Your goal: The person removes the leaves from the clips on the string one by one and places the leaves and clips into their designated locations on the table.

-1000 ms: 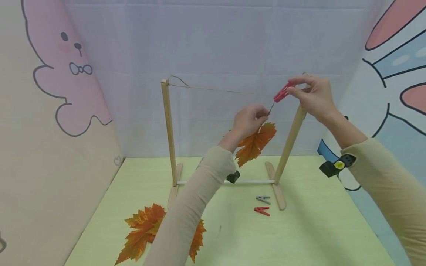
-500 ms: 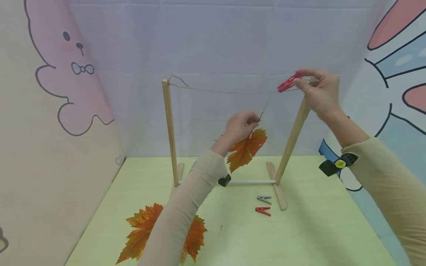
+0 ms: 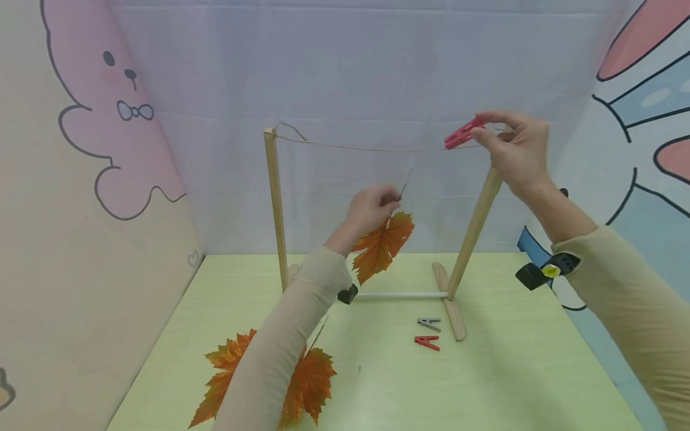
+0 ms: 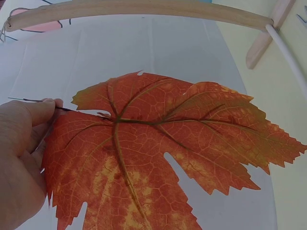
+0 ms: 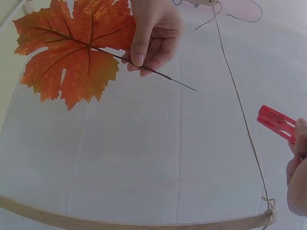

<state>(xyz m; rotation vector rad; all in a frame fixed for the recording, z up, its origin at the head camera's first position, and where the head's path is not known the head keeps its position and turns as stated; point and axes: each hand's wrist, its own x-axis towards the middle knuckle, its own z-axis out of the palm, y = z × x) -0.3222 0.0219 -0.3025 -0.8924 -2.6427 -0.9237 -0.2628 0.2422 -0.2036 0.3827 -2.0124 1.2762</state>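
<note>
My left hand (image 3: 372,209) pinches the dark stem of an orange maple leaf (image 3: 381,246) between thumb and fingers, below the string (image 3: 372,148). In the left wrist view the leaf (image 4: 158,129) spreads out wide from the fingertips. My right hand (image 3: 517,143) grips a red clothespin (image 3: 462,135) by its handle end, up by the right post, and its nose overlaps the string in the head view. Seen from the right wrist, the clothespin (image 5: 277,123) is apart from both the string (image 5: 240,103) and the leaf stem (image 5: 168,76).
The string runs between the left post (image 3: 276,209) and right post (image 3: 474,233) of a wooden stand with a white crossbar (image 3: 404,295). A grey clothespin (image 3: 429,324) and another red clothespin (image 3: 427,342) lie on the table (image 3: 512,359). More maple leaves (image 3: 309,383) lie front left, partly behind my left sleeve.
My left hand has moved left and slightly down with the leaf, its stem drawing away from the clothespin. My right hand has risen a little with the clothespin, to the string's height.
</note>
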